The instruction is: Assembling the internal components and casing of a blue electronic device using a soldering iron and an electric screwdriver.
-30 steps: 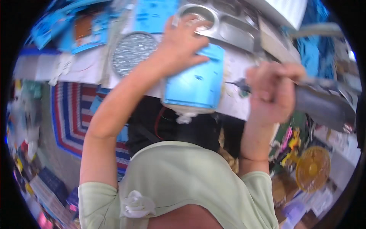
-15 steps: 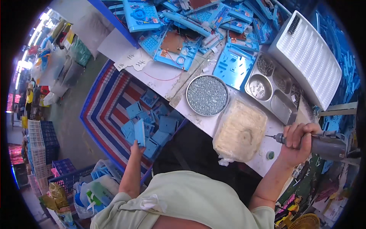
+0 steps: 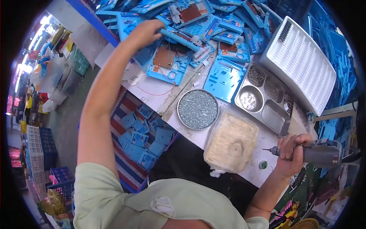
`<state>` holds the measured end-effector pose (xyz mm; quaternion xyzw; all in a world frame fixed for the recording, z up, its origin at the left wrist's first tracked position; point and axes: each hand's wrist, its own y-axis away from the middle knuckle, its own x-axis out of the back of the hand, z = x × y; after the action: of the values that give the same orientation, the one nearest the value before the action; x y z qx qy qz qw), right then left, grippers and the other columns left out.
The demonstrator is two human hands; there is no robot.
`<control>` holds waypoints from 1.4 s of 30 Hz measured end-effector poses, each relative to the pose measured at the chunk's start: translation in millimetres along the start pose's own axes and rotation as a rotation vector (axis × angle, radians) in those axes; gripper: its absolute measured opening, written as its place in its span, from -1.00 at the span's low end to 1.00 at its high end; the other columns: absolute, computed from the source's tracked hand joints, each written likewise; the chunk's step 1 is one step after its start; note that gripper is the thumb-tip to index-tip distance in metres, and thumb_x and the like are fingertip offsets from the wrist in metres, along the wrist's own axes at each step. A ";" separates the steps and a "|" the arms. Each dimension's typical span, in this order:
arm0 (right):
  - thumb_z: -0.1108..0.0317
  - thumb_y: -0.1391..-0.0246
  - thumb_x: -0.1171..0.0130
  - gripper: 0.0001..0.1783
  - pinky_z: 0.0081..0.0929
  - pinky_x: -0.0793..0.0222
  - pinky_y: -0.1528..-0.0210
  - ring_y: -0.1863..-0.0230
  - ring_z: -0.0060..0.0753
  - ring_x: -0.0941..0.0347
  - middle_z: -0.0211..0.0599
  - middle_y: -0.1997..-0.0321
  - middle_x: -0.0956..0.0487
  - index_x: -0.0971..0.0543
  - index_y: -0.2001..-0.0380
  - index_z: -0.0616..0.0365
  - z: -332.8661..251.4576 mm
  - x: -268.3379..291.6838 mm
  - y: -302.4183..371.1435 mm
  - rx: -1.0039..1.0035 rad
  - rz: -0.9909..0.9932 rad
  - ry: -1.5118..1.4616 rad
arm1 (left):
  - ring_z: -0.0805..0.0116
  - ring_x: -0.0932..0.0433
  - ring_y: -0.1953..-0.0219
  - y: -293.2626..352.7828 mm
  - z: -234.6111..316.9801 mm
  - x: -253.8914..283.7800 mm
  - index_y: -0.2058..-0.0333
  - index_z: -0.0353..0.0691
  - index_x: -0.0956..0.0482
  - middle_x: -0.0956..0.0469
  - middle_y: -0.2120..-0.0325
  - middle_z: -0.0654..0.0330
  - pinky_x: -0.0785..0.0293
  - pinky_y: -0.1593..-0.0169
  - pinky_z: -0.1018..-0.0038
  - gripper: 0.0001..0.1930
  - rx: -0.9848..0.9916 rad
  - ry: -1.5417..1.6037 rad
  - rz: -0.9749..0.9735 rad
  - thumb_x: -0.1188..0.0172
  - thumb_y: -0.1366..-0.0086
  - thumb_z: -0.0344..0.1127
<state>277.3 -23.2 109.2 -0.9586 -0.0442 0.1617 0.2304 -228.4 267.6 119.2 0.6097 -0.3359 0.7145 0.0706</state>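
Note:
At the far left of the table my left hand has its fingers closed on the edge of a blue plastic case, which is tilted up over the heap. Around it lie several more blue cases, some with brown boards and thin wires. My right hand is wrapped round a grey electric screwdriver, its bit pointing left. Left of that bit sits a cream block wrapped in clear plastic, with a dent in its top. A round tin of small silvery screws stands beside the block.
A steel compartment tray with small parts stands behind the block, next to a tilted white ribbed tray. A flat blue panel lies near them. Below the table edge, a striped bag holds several blue cases. A small green-topped pot sits near my right hand.
My left hand has moved from the striped bag up to the heap on the table and taken hold of a case. The case it held earlier is now in the bag. The screwdriver stays in my right hand.

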 end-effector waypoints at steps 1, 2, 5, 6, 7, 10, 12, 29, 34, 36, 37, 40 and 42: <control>0.21 -0.32 -0.15 -0.63 -0.50 -0.30 0.31 0.53 -0.52 -0.35 -0.45 0.56 -0.41 -0.38 -0.05 0.19 -3.0 6.4 1.6 -0.006 -0.044 -0.018 | 0.00 -0.61 0.17 -13.9 -6.1 10.4 0.07 -0.13 -0.63 -0.62 0.11 0.07 -0.54 0.08 0.18 -0.68 -0.070 -0.064 -0.133 -0.38 -0.18 -0.32; 0.17 -0.27 -0.22 -0.51 -0.45 -0.34 0.22 0.42 -0.44 -0.40 -0.36 0.47 -0.47 -0.36 -0.12 0.22 -7.4 1.5 1.3 0.069 0.138 0.148 | 0.01 -0.62 0.18 -28.9 10.2 21.6 0.12 -0.13 -0.64 -0.63 0.20 0.08 -0.53 0.11 0.16 -0.72 -0.082 -0.084 -0.125 -0.39 -0.17 -0.29; 0.09 -0.18 -0.33 -0.23 -0.28 -0.38 -0.05 0.09 -0.21 -0.50 -0.10 0.16 -0.57 -0.29 -0.29 0.31 -14.7 -33.5 1.8 0.342 0.554 0.611 | 0.00 -0.62 0.27 -40.7 73.0 76.4 0.22 -0.11 -0.65 -0.63 0.31 0.14 -0.52 0.21 0.13 -0.77 -0.214 -0.234 -0.012 -0.40 -0.16 -0.23; 0.09 -0.18 -0.32 -0.19 -0.21 -0.35 -0.15 -0.01 -0.14 -0.48 -0.03 0.03 -0.55 -0.27 -0.33 0.33 -12.5 -39.3 7.7 0.473 0.614 0.750 | 0.03 -0.62 0.23 -31.8 99.7 92.0 0.06 -0.09 -0.53 -0.62 0.23 0.13 -0.53 0.13 0.19 -0.66 -0.199 -0.263 -0.025 -0.38 -0.21 -0.25; 0.10 -0.18 -0.31 -0.16 -0.14 -0.32 -0.25 -0.11 -0.07 -0.47 0.05 -0.10 -0.54 -0.24 -0.37 0.36 -10.9 -40.6 14.5 0.610 0.674 0.899 | 0.06 -0.63 0.19 -24.8 126.5 104.3 -0.10 -0.06 -0.41 -0.60 0.14 0.11 -0.53 0.06 0.25 -0.54 -0.188 -0.286 -0.034 -0.35 -0.25 -0.27; -0.11 -0.22 -0.24 -0.14 -0.13 -0.34 -0.27 -0.22 -0.05 -0.45 0.02 -0.29 -0.42 -0.31 -0.33 0.36 16.5 -66.6 51.5 -0.102 0.106 0.164 | 0.07 -0.60 0.36 7.3 220.1 96.9 0.25 -0.14 -0.60 -0.56 0.34 0.14 -0.53 0.26 0.22 -0.73 -0.252 -0.147 0.212 -0.44 -0.04 -0.40; -0.18 -0.27 -0.17 -0.14 -0.13 -0.35 -0.28 -0.27 -0.06 -0.44 -0.05 -0.36 -0.40 -0.30 -0.33 0.34 45.7 -100.1 48.5 -0.424 0.093 -0.290 | 0.06 -0.60 0.34 36.9 268.0 84.6 0.25 -0.17 -0.61 -0.55 0.37 0.15 -0.52 0.29 0.24 -0.66 -0.266 0.024 0.243 -0.46 0.06 -0.46; 0.05 -0.26 -0.27 -0.60 -0.37 -0.40 0.43 0.55 -0.35 -0.52 -0.24 0.55 -0.60 -0.57 0.26 0.25 53.5 2.6 84.2 -0.591 0.148 1.098 | 0.16 -0.55 0.28 158.9 370.3 -57.6 0.21 -0.15 -0.65 -0.54 0.33 0.24 -0.51 0.18 0.26 -0.69 -0.417 0.757 -0.059 -0.36 0.01 -0.42; 0.14 -0.04 -0.35 -0.70 -0.25 -0.40 0.48 0.59 -0.14 -0.52 -0.24 0.61 -0.58 -0.55 0.47 0.15 61.5 -0.1 64.7 -0.480 0.172 1.381 | 0.20 -0.54 0.32 150.7 379.9 -64.1 0.31 -0.20 -0.63 -0.49 0.41 0.21 -0.52 0.23 0.31 -0.80 -0.456 0.719 -0.164 -0.25 -0.03 -0.40; 0.18 0.02 -0.36 -0.73 -0.23 -0.43 0.47 0.58 -0.15 -0.54 -0.25 0.62 -0.58 -0.57 0.48 0.14 62.8 -0.2 54.6 -0.461 0.142 1.439 | 0.18 -0.54 0.32 145.5 385.6 -53.9 0.36 -0.22 -0.60 -0.49 0.41 0.18 -0.52 0.23 0.30 -0.84 -0.414 0.670 -0.240 -0.25 -0.03 -0.40; 0.18 0.04 -0.36 -0.74 -0.22 -0.44 0.46 0.57 -0.14 -0.55 -0.25 0.62 -0.58 -0.58 0.47 0.13 62.7 -0.6 50.6 -0.463 0.110 1.425 | 0.18 -0.54 0.31 144.1 387.3 -47.8 0.39 -0.22 -0.59 -0.49 0.42 0.16 -0.52 0.23 0.30 -0.86 -0.394 0.644 -0.278 -0.25 -0.02 -0.40; 0.21 0.06 -0.36 -0.77 -0.24 -0.46 0.44 0.57 -0.15 -0.55 -0.26 0.63 -0.58 -0.60 0.45 0.14 63.8 -0.8 44.2 -0.471 0.040 1.367 | 0.14 -0.52 0.32 146.4 389.2 -36.6 0.22 -0.19 -0.63 -0.48 0.38 0.17 -0.51 0.26 0.28 -0.71 -0.389 0.573 -0.412 -0.28 -0.01 -0.41; 0.25 0.06 -0.35 -0.79 -0.30 -0.46 0.44 0.58 -0.21 -0.54 -0.26 0.64 -0.58 -0.61 0.44 0.15 64.6 0.8 43.4 -0.484 0.036 1.311 | 0.14 -0.52 0.32 144.6 386.8 -40.5 0.21 -0.20 -0.62 -0.47 0.38 0.15 -0.50 0.26 0.28 -0.71 -0.396 0.617 -0.409 -0.29 -0.02 -0.40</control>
<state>257.2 -34.1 34.8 -0.8833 0.0851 -0.4607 -0.0131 26.4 -49.5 37.0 0.3957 -0.3021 0.7565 0.4242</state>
